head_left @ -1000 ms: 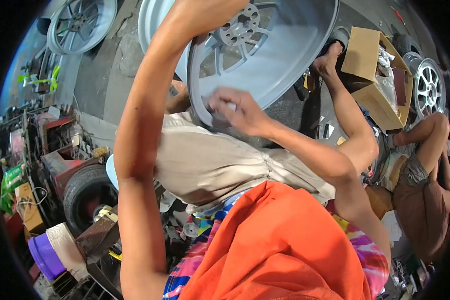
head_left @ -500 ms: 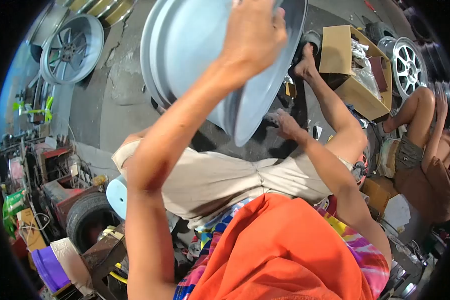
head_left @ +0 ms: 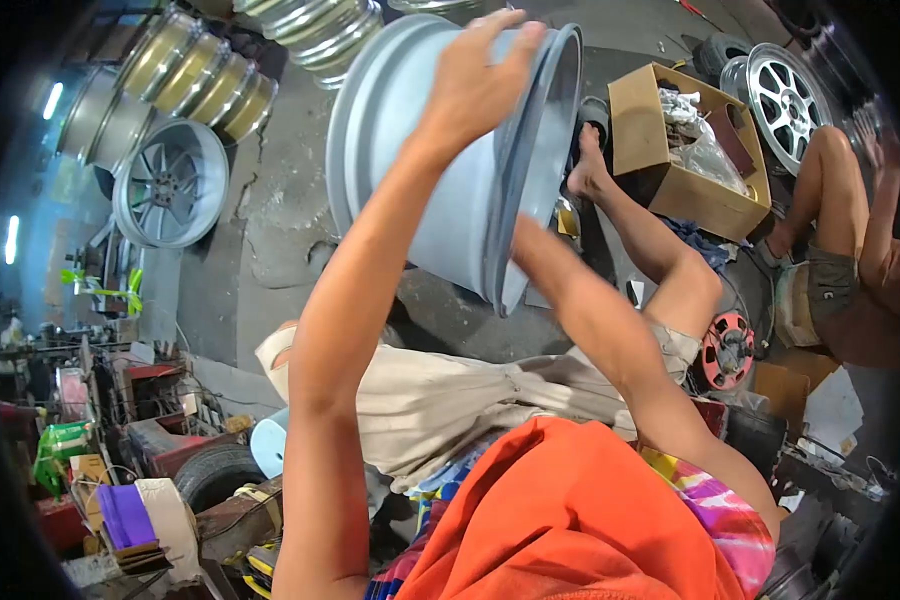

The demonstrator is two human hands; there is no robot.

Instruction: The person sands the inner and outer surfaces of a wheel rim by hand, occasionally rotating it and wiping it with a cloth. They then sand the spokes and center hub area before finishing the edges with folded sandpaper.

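One large pale blue-grey wheel rim takes up the upper middle of the frame, tilted, with its broad barrel towards the upper left and its open side facing right, over the dark grey floor. The left hand lies on the upper part of the barrel, near the raised edge at the open side; its fingers are extended and spread, the palm turned down to the metal. The left arm rises from the bottom of the frame, bends slightly at the elbow and slants up and to the right across the barrel, with the wrist a little cocked. The right arm comes from the lower right, folds at the elbow and points up and left into the open side of the rim. There the right hand shows only at its wrist end, blurred, so how its fingers stand cannot be told.

Below the rim, beige shorts stretch across the frame, and an orange garment covers the bottom centre. A bare foot is just right of the rim. Beyond it, at upper right, sits an open cardboard box holding clear plastic wrapping, beside a silver spoked wheel. Another person is at the right edge, knee bent, one hand raised. A grey spoked wheel lies at upper left, below several gold-toned rims. A red reel sits right of centre.
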